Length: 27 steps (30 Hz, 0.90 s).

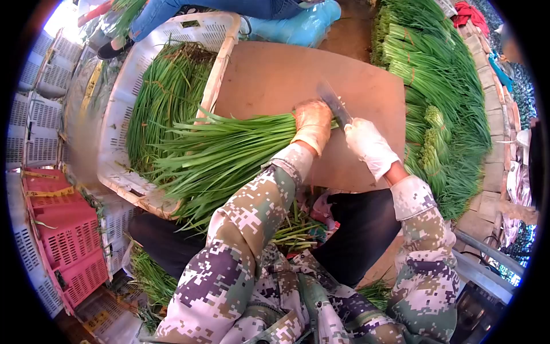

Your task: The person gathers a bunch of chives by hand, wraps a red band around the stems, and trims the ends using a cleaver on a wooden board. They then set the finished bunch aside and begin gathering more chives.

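My left hand [313, 124], in a soiled glove, is closed around a bunch of long green garlic chives [240, 140] near its cut end. The leaves fan out leftward over the rim of a white crate. My right hand [369, 143], in a white glove, grips a knife [334, 103]; the handle is hidden in the fist. Its broad blade points up and away, close beside my left hand. Both hands are above a brown board [275, 77] that spans my lap.
A white plastic crate [117, 123] with more chives [166, 103] stands at the left. Tied chive bundles [441, 86] are heaped at the right. Pink crates [66, 241] are stacked at far left. Another person's jeans-clad leg [172, 14] and a blue plastic bag [298, 27] are at the top.
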Tool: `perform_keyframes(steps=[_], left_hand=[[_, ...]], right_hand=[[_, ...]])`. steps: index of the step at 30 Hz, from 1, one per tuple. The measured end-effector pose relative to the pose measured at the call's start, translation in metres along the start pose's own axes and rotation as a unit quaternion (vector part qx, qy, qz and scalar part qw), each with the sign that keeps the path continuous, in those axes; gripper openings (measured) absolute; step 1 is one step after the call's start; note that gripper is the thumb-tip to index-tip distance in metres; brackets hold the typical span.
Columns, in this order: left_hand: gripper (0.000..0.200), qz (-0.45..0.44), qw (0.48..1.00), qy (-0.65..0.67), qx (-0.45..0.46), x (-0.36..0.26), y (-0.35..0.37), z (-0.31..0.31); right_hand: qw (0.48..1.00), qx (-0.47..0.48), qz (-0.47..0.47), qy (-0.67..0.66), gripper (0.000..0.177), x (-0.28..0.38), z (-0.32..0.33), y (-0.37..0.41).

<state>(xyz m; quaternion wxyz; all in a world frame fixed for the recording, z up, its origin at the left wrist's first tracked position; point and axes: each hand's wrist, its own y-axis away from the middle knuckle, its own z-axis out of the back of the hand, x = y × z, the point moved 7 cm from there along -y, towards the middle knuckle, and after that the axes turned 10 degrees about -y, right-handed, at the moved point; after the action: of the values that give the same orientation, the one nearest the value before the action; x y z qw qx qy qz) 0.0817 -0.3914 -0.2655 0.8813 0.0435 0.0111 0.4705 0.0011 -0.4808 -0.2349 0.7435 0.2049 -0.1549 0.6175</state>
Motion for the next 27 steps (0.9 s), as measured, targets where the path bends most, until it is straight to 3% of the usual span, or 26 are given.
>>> perform_keyframes(steps=[1, 3, 4, 7, 8, 9, 11, 12, 13, 15, 17, 19, 20, 22, 25, 26, 27], left_hand=[[0.035, -0.004, 1.0, -0.002, 0.006, -0.001, 0.002, -0.006], [0.031, -0.02, 1.0, 0.017, 0.014, -0.004, -0.002, -0.003], [0.025, 0.009, 1.0, 0.007, -0.011, 0.0, -0.005, 0.0], [0.026, -0.037, 0.999, -0.001, 0.04, -0.003, -0.001, 0.0], [0.029, -0.023, 0.999, 0.002, 0.032, 0.0, -0.003, -0.002], [0.029, -0.023, 0.999, 0.0, 0.031, 0.003, -0.005, 0.002], [0.029, -0.023, 0.997, 0.019, 0.071, 0.002, -0.003, 0.0], [0.028, -0.01, 0.998, 0.009, 0.056, 0.002, -0.003, 0.001], [0.028, -0.01, 0.998, 0.008, 0.062, 0.002, -0.002, 0.001], [0.024, -0.016, 0.999, -0.002, 0.045, 0.001, 0.0, 0.003], [0.022, -0.021, 0.999, -0.012, 0.043, -0.001, -0.005, -0.004], [0.021, 0.017, 0.999, 0.041, 0.018, 0.006, -0.006, -0.002], [0.026, -0.016, 0.998, 0.044, 0.045, 0.004, -0.005, -0.001], [0.033, -0.018, 0.998, 0.045, 0.049, 0.005, -0.004, 0.008], [0.042, -0.018, 0.995, 0.051, 0.078, 0.011, 0.001, 0.009], [0.042, -0.025, 0.994, 0.053, 0.087, 0.01, -0.002, 0.009], [0.043, -0.03, 0.994, 0.052, 0.093, 0.01, -0.004, 0.009]], right_hand=[[1.0, 0.003, -0.005, -0.005, 0.023, -0.01, -0.017, -0.006], [0.985, -0.033, 0.156, 0.063, 0.025, 0.006, -0.029, -0.025], [0.997, -0.029, 0.066, 0.032, 0.024, 0.0, -0.031, -0.042], [0.999, 0.021, 0.007, 0.025, 0.019, 0.006, -0.017, -0.038], [0.997, -0.043, 0.053, -0.022, 0.021, -0.001, -0.02, -0.036], [0.997, -0.044, 0.054, -0.024, 0.021, -0.004, -0.012, -0.03], [0.967, 0.091, 0.194, 0.139, 0.027, 0.021, -0.002, 0.002], [0.99, 0.103, -0.045, -0.083, 0.022, 0.02, 0.019, 0.014], [0.989, 0.107, -0.046, -0.085, 0.022, 0.018, 0.011, 0.018], [1.0, -0.003, -0.005, 0.01, 0.024, 0.013, 0.003, 0.02], [0.985, -0.034, 0.142, 0.095, 0.023, -0.006, -0.038, -0.003], [0.998, -0.053, 0.044, 0.014, 0.021, -0.007, -0.032, -0.021], [0.997, -0.064, 0.044, 0.016, 0.021, -0.001, -0.023, -0.021], [0.996, -0.008, -0.041, -0.085, 0.022, -0.002, -0.017, -0.017], [0.988, 0.033, 0.026, -0.15, 0.03, 0.013, 0.006, 0.01], [0.976, 0.079, -0.134, -0.151, 0.029, 0.001, 0.01, 0.017], [0.976, 0.08, -0.134, -0.151, 0.029, -0.003, 0.009, 0.02]])
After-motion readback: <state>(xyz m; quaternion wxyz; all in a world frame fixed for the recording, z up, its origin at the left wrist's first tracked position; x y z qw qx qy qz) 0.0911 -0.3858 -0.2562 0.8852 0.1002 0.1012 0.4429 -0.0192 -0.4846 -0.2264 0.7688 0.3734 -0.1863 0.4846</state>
